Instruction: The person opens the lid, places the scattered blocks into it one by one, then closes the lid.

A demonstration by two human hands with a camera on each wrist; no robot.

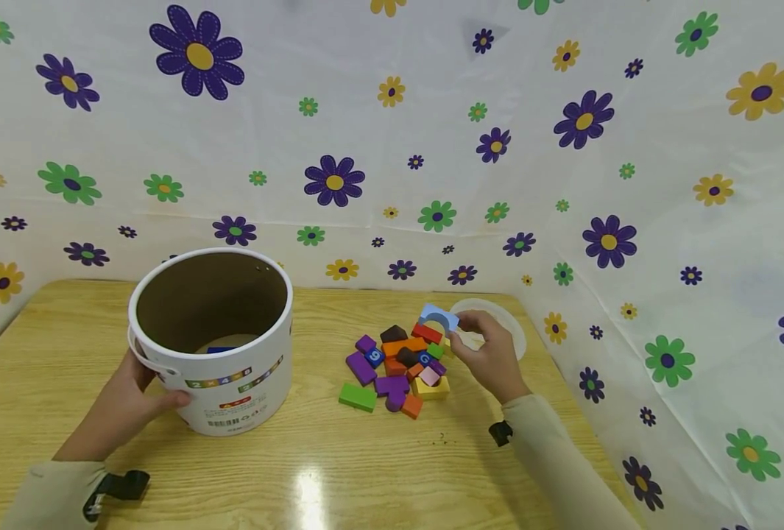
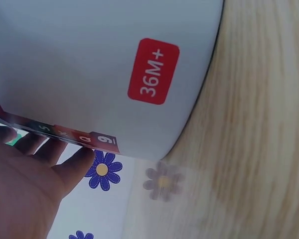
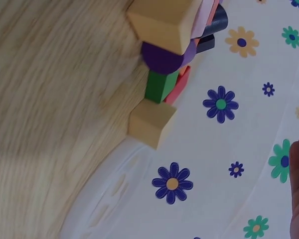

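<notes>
One light-blue arch-shaped wooden block [image 1: 439,318] is pinched in the right hand [image 1: 491,357], raised over the pile of coloured wooden blocks [image 1: 398,368] near the far right corner of the wooden tabletop [image 1: 338,471]; the left hand [image 1: 123,405], fingers spread, presses the side of the white cardboard tub [image 1: 216,342] standing left of centre; a translucent round lid [image 1: 498,324] lies behind the pile.
</notes>
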